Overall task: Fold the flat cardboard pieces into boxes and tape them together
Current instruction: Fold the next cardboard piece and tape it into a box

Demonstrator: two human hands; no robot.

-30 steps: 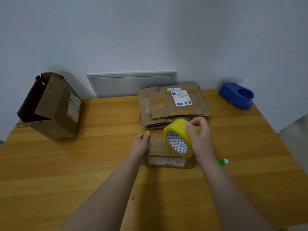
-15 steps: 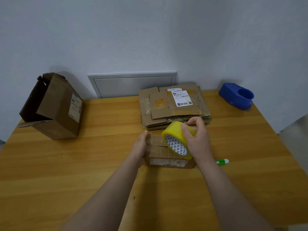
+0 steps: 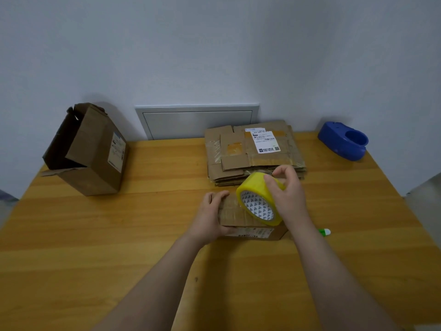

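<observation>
Cardboard box [image 3: 232, 212], small and closed on top, sits mid-desk [image 3: 95, 235] under my hands; its flaps hide whatever is inside. My left hand [image 3: 208, 216] grips its left end, fingers curled over the top edge. My right hand [image 3: 288, 199] holds the yellow tape roll [image 3: 256, 187] tilted against the box top, fingers and thumb wrapped round its rim. Just behind lies the stack of flat cardboard [image 3: 253, 151]. Far left, a bigger box [image 3: 93, 151] is tipped on its side, mouth open, its inside too dark to read. A blue tape dispenser [image 3: 343, 143] sits far right.
</observation>
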